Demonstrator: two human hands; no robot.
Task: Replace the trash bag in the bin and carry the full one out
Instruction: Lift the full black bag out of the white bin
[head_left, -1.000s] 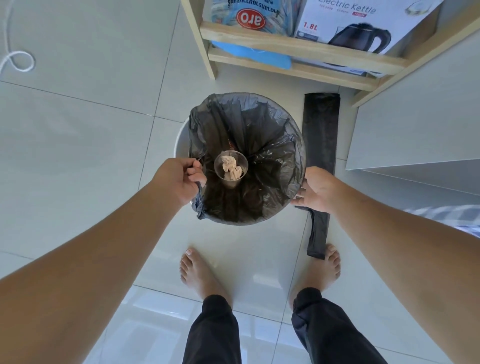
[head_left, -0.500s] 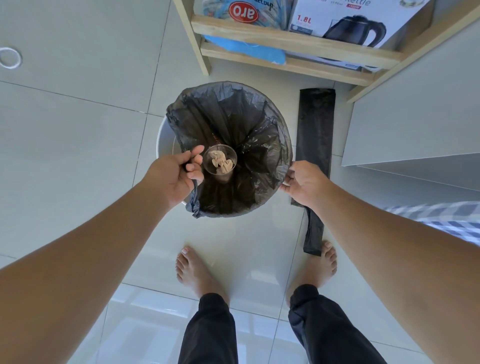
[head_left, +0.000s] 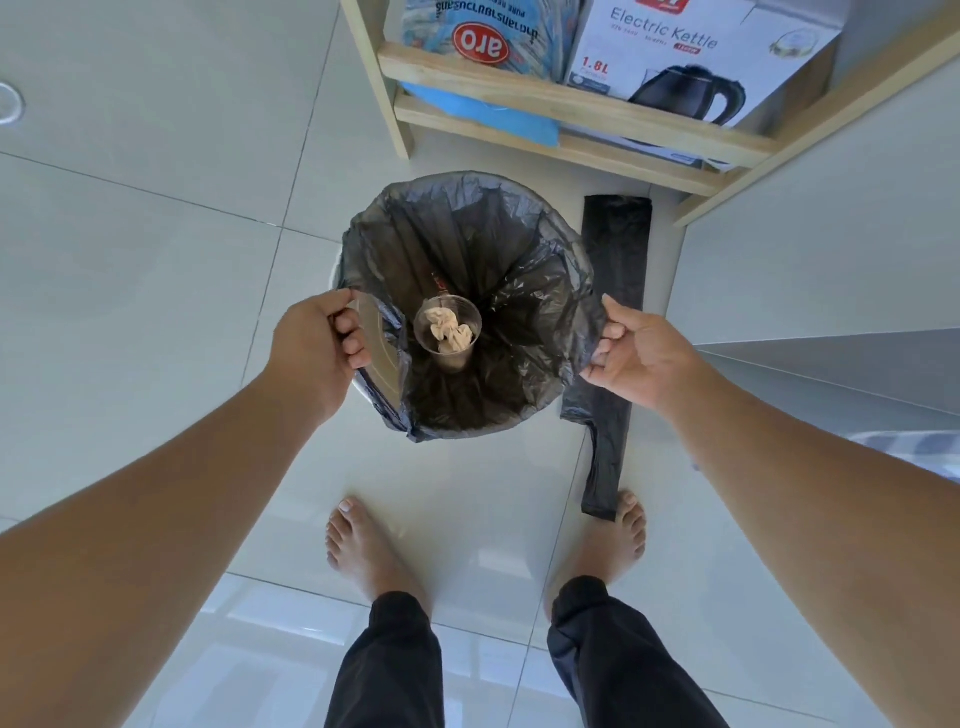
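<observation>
Head view is showing the black trash bag (head_left: 498, 249) sitting in the white bin (head_left: 336, 270) at the frame's centre. At the bag's 9 o'clock the left hand (head_left: 311, 353) is pinching its edge with curled fingers; at 3 o'clock the right hand (head_left: 639, 358) is gripping the opposite edge. A clear cup (head_left: 448, 332) holding crumpled tissue is lying inside. A folded spare bag (head_left: 613, 312) is lying on the floor just beside the bin at 3 o'clock.
</observation>
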